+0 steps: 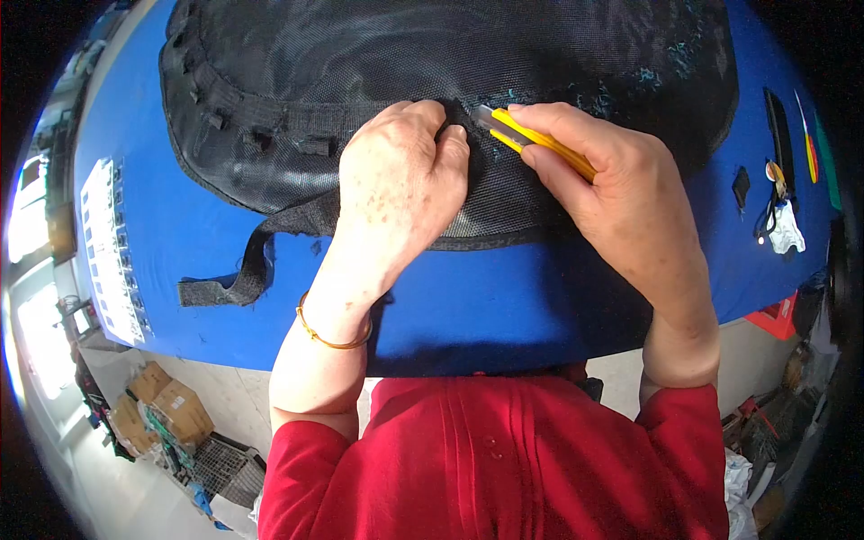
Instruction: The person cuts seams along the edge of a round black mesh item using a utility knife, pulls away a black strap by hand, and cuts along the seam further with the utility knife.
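A yellow box cutter (pixel 544 144) is gripped in my right hand (pixel 621 171), its blade tip touching or very close to the black mesh fabric (pixel 360 54). Just left of the blade, my left hand (pixel 400 171) is closed, fingers curled down onto a black webbing strap (pixel 306 216) at the fabric; the fingertips are hidden. The strap's loose end (pixel 220 292) trails out over the table to the left. Teal thread bits (pixel 648 76) cling to the fabric on the right. Short webbing loops (pixel 261 142) line its left part.
The black piece lies on a blue-covered table (pixel 504 306). At the right edge are a long black object (pixel 776 135), a small dark piece (pixel 741 187) and a crumpled white scrap (pixel 787 229). Cardboard boxes (pixel 175 409) and a dark crate (pixel 220 463) stand on the floor at left.
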The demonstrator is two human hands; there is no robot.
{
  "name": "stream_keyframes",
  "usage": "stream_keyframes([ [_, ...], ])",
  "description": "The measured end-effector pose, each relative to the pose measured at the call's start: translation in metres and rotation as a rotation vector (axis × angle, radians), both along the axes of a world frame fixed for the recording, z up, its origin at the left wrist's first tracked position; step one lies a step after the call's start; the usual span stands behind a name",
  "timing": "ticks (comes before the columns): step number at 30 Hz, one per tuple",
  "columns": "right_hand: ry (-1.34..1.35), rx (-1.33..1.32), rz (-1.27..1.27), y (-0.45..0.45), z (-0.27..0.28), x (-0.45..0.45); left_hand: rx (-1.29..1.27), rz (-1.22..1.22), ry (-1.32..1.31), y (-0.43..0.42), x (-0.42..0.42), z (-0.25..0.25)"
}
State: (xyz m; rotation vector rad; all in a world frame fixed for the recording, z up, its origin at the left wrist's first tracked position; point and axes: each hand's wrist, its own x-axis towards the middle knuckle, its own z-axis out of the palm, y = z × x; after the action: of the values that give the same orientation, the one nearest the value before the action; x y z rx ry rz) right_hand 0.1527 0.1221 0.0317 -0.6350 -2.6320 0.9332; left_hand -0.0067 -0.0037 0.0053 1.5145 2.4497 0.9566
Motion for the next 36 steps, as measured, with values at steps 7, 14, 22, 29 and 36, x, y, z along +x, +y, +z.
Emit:
stream_keyframes([
  [7, -0.016, 0.017, 0.013, 0.001, 0.002, 0.001, -0.005, -0.004, 0.004, 0.0, 0.0, 0.001],
  [14, -0.094, -0.017, 0.063, 0.007, 0.013, 0.008, 0.002, -0.001, -0.006, 0.0, 0.0, 0.0],
  [22, -0.152, 0.053, 0.085, 0.008, 0.018, 0.012, -0.14, 0.032, -0.101, -0.003, -0.004, 0.005],
  [29, -0.137, 0.046, 0.097, 0.008, 0.018, 0.013, -0.113, 0.07, -0.039, -0.002, 0.0, 0.002],
  [36, 0.036, -0.051, 0.039, 0.013, 0.015, 0.011, -0.001, 0.035, -0.038, 0.001, 0.0, 0.0],
])
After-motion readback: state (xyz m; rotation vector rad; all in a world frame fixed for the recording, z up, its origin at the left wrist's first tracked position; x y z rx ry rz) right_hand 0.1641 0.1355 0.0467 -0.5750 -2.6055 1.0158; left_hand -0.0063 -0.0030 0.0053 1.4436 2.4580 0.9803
